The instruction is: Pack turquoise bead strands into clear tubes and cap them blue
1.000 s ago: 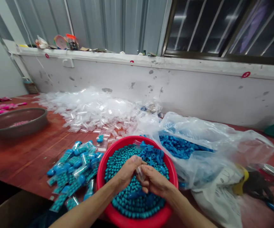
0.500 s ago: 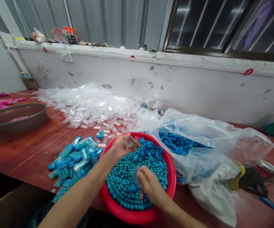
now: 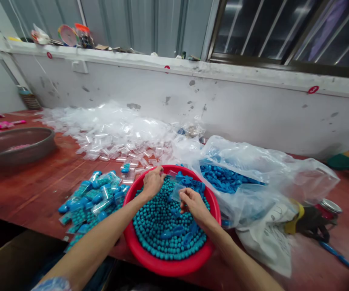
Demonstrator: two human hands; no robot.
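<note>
A red basin (image 3: 174, 270) full of teal beads (image 3: 153, 226) stands at the table's front edge. My right hand (image 3: 193, 204) pinches a small clear plastic bag (image 3: 177, 193) above the beads. Over the basin's upper left side, my left hand (image 3: 154, 182) is closed with its fingers curled down; what they hold, if anything, is hidden. Blue plastic pieces (image 3: 189, 181) lie heaped at the basin's far side, and a few more blue pieces (image 3: 173, 232) rest on the beads nearer me.
Filled bags (image 3: 89, 198) of beads and blue parts lie left of the basin. Behind is a wide heap of clear bags (image 3: 116, 129). A large plastic sack (image 3: 271, 169) of blue parts sits right. A grey-brown basin (image 3: 19, 147) stands far left, a lidded jar (image 3: 329, 208) at right.
My right hand has risen from low over the beads with the clear bag, now held flatter. My left hand has shifted left toward the rim, its fingers turned down. The view has shifted slightly.
</note>
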